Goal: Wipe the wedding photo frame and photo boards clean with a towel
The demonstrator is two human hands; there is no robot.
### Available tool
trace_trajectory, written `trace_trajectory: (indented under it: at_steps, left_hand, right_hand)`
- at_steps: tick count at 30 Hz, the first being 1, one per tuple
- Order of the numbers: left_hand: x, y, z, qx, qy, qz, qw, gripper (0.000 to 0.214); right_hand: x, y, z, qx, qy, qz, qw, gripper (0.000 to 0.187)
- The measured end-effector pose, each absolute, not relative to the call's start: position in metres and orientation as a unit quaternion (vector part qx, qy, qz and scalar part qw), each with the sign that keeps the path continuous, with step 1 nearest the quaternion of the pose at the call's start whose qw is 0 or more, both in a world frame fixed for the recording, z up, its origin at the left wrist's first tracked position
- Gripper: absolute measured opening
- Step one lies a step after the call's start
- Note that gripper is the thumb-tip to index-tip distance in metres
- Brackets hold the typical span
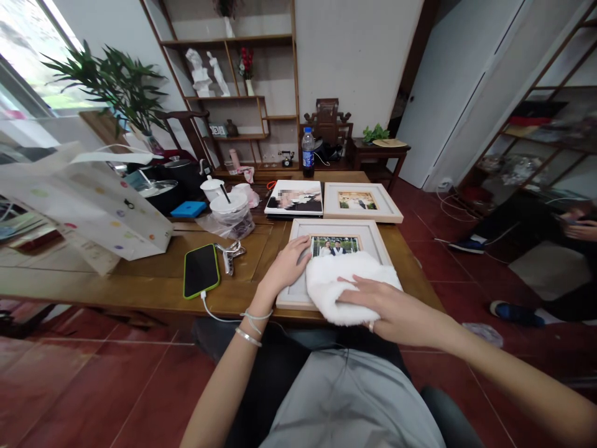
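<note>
A pale wooden photo frame (pixel 368 235) lies flat at the near edge of the wooden table (pixel 153 283). My left hand (pixel 289 264) rests on its left side, fingers stretched out flat on the glass. My right hand (pixel 382 305) lies palm down, fingers extended, on a fluffy white cloth (pixel 333 280) that covers the frame's lower right part. A small photo of two people shows above the cloth.
Behind lie a second frame (pixel 361 202) and a photo album (pixel 295 198). A green-cased phone (pixel 200 269) on a cable, a metal clip (pixel 231 254), a plastic cup (pixel 231 211), a white bag (pixel 88 205) and a bottle (pixel 308 151) stand left and back. Another person sits at right.
</note>
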State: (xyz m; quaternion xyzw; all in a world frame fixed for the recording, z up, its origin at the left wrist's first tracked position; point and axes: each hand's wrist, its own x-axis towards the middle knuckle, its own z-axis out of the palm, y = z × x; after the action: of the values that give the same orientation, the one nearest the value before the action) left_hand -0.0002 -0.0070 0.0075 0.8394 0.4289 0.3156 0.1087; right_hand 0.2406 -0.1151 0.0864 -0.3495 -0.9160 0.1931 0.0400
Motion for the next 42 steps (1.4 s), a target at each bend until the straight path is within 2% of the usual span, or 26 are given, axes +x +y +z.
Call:
trace_trajectory:
  at_steps: [6, 13, 19, 27, 31, 37, 42]
  left_hand:
    - [0.000, -0.007, 0.007, 0.840, 0.428, 0.314, 0.109, 0.037]
    - [-0.001, -0.008, 0.008, 0.837, 0.428, 0.320, 0.114, 0.037]
    - [-0.001, -0.007, 0.008, 0.836, 0.435, 0.313, 0.119, 0.038]
    - [0.000, -0.007, 0.006, 0.837, 0.435, 0.312, 0.115, 0.038]
    - [0.000, -0.009, 0.010, 0.839, 0.431, 0.313, 0.110, 0.037]
    - [0.000, -0.008, 0.010, 0.841, 0.429, 0.309, 0.115, 0.037]
    - [-0.001, -0.006, 0.007, 0.845, 0.426, 0.307, 0.105, 0.037]
  right_hand:
    - [0.244, -0.066, 0.065, -0.375, -0.925, 0.017, 0.060, 0.065]
    - [0.257, 0.011, 0.060, -0.437, -0.882, -0.141, 0.101, 0.066]
    - [0.248, 0.008, 0.066, -0.430, -0.894, -0.114, 0.048, 0.054]
    - [0.231, -0.104, 0.095, -0.376, -0.925, 0.061, -0.003, 0.058]
    - [0.220, -0.139, 0.110, -0.345, -0.930, 0.127, -0.011, 0.053]
    - [0.210, -0.125, 0.088, -0.328, -0.942, 0.069, 0.029, 0.055]
    - [0.225, -0.073, 0.061, -0.361, -0.931, -0.048, 0.018, 0.057]
